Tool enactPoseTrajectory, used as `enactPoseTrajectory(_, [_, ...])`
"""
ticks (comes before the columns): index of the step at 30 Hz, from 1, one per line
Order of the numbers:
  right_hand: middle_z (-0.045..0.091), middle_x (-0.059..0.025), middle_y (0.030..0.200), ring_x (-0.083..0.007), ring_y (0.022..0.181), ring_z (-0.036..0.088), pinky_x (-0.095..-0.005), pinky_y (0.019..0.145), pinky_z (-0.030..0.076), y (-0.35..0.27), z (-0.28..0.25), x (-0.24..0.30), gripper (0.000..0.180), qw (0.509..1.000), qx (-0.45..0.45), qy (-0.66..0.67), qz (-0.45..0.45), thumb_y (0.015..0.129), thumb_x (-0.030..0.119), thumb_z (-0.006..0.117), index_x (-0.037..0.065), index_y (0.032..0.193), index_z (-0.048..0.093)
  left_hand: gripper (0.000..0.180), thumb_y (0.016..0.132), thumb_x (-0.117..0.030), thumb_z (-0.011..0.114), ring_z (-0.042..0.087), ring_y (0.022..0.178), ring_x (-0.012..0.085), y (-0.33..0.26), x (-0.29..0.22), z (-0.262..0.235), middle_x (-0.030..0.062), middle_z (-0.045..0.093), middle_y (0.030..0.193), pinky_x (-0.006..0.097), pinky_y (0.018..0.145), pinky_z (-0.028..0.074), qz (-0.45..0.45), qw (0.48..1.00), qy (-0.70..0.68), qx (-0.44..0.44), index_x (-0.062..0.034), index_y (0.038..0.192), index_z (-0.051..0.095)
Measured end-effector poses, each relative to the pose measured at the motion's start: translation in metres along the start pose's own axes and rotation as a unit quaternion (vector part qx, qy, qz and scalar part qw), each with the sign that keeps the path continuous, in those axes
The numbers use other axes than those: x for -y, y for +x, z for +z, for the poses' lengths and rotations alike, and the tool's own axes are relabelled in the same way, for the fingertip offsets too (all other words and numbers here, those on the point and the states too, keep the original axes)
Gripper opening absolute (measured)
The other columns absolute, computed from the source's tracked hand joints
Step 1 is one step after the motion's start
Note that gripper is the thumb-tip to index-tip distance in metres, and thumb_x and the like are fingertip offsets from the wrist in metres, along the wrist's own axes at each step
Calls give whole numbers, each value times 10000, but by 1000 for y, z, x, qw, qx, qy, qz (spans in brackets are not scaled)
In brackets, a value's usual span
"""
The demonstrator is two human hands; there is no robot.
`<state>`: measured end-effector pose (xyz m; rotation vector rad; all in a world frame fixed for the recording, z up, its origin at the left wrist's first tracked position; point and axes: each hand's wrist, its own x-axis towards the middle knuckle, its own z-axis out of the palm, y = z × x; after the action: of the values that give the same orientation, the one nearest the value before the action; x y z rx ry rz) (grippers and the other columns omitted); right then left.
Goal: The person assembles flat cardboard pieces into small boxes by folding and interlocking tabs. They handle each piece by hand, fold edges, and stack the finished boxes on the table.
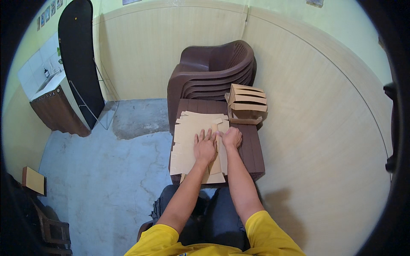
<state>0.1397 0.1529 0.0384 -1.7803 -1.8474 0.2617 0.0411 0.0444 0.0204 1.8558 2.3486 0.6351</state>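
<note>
A flat cardboard box blank (194,143) lies on top of a pile of the same tan sheets on a low brown table (253,153), right in front of the person's knees. A narrow strip of that cardboard (215,162) runs straight away from the person, so its long side points from the body toward the stacked brown plastic chairs (213,72) behind the table. This strip sits between the two hands, and both are right at it.

The left hand (205,147) lies flat on the sheet, palm down, fingers spread and pointing away from the body. Its grip is apart; it presses and clamps nothing. It covers the cardboard just left of the strip.

The right hand (232,137) is just beside it, on the right of the strip's far end. Its fingers are curled in, and it looks like they pinch the edge of the strip, but the view is small (and the knuckles hide the fingertips), so I cannot tell for sure if that grip is closed on it.

Both forearms come up from the bottom, nearly side by side, leaning a little toward each other. The elbows are bent only a bit.

Some folded-up cardboard boxes (247,102) are stacked at the far right corner of the table, near the right hand but not touching it.
</note>
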Motion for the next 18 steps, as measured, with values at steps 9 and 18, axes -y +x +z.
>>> enactPoseTrajectory(9, [768,-152,1237,-367,1225,688,-554,1022,534,21,0,29,532,996,59,-18,64,768,511,950,85,1062,827,496,1118,-337,459,325,1626,316,1,2,1,37,428,1731,568,1330,210,8,1000,1,-19,-203,1582,569])
enactPoseTrajectory(18, [744,-128,819,-318,751,693,-446,733,554,28,14,-2,434,983,45,176,-6,885,425,887,18,867,735,493,1105,-321,482,325,1625,310,-1,-6,-2,47,436,1724,570,1336,185,-16,999,-22,-37,-199,1572,580])
